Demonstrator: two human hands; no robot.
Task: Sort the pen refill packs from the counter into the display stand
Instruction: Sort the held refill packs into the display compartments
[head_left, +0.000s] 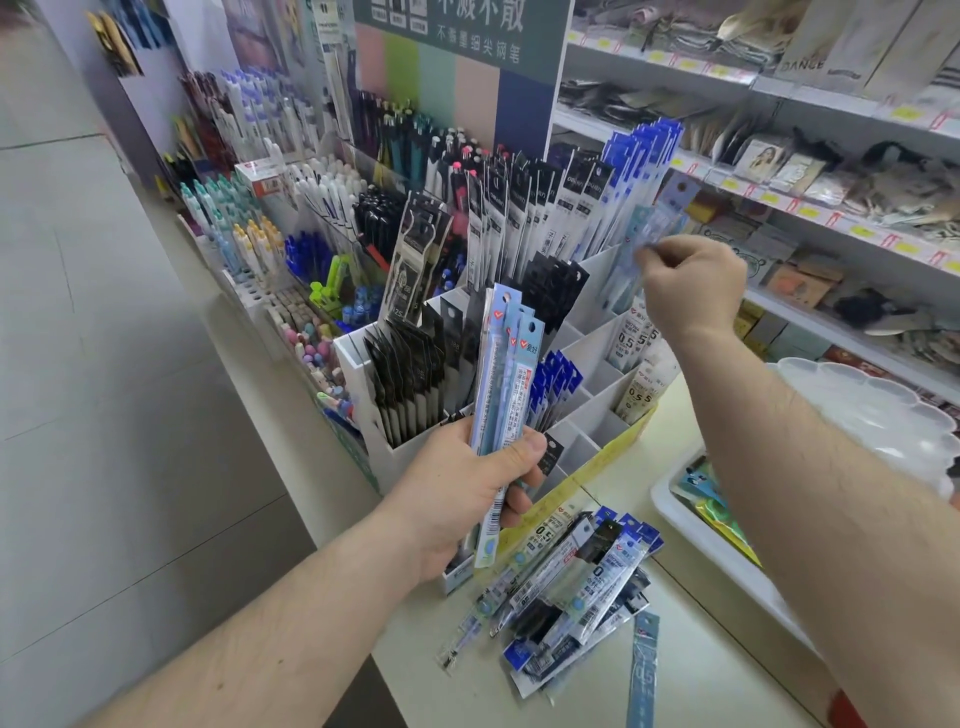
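Gripped upright in left hand (457, 499): pale-blue refill packs (506, 395), long axis vertical, before display stand (592, 415). Pinched by right hand (693, 286): 1 blurred pack (641, 244) above rear compartment. Scattered flat on counter (727, 670): loose packs (576, 592).

2 hands: left hand (464, 491), right hand (693, 288). About 4 light blue refill packs (506, 387) in left hand; 1 light blue pack (640, 248) in right. Loose pile of packs (574, 582) on table (727, 670), too overlapped to count; 1 pack (644, 670) apart. 1 white display stand (597, 421).
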